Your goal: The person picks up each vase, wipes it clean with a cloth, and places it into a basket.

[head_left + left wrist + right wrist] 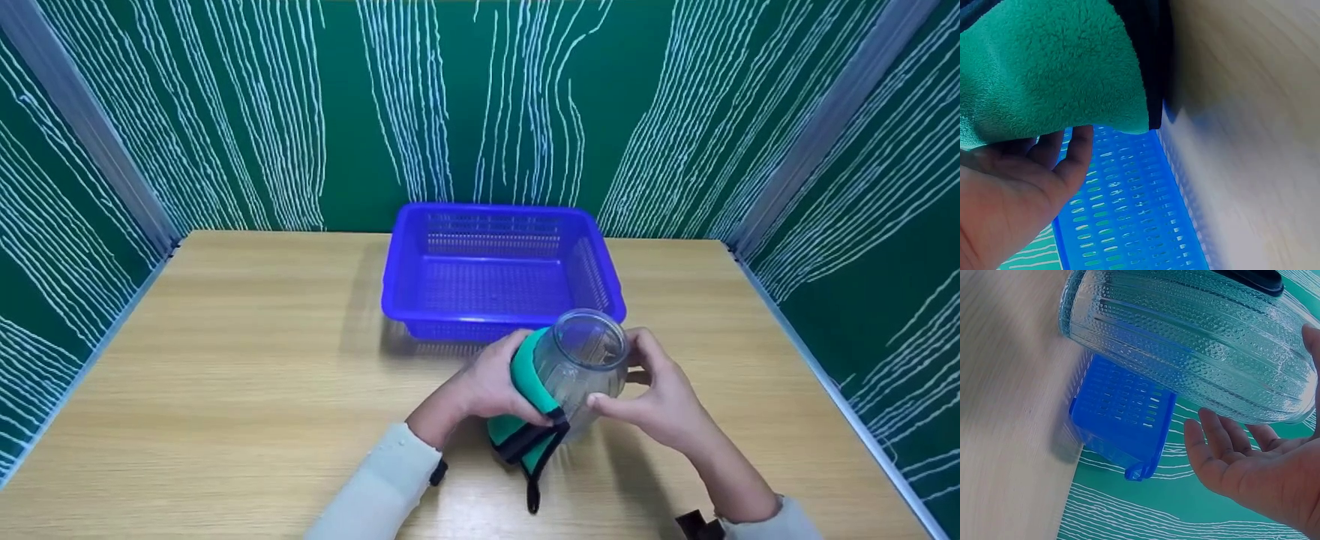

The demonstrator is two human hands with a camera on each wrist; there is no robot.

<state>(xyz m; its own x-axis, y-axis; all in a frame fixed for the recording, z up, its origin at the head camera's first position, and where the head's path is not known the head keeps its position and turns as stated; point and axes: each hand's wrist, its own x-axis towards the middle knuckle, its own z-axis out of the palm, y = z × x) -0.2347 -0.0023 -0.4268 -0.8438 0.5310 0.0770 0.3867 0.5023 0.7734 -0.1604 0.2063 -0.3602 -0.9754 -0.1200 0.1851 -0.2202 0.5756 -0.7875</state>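
Observation:
A clear glass jar (581,375) with a ribbed, pebbled side leans at a slant over the table, its open mouth upward. My right hand (664,401) holds it from the right, thumb on the near side and fingers round the far side. Against the jar's left side lies a fuzzy green cloth (532,375) with black edging and a hanging black loop. My left hand (495,379) grips this cloth, its thumb across the front. In the left wrist view the cloth (1055,73) covers part of the fingers (1078,152).
Just beyond the hands stands a blue-purple perforated plastic basket (487,289) on the wooden table (262,360). Green walls (480,112) with white wavy lines close off the back and both sides.

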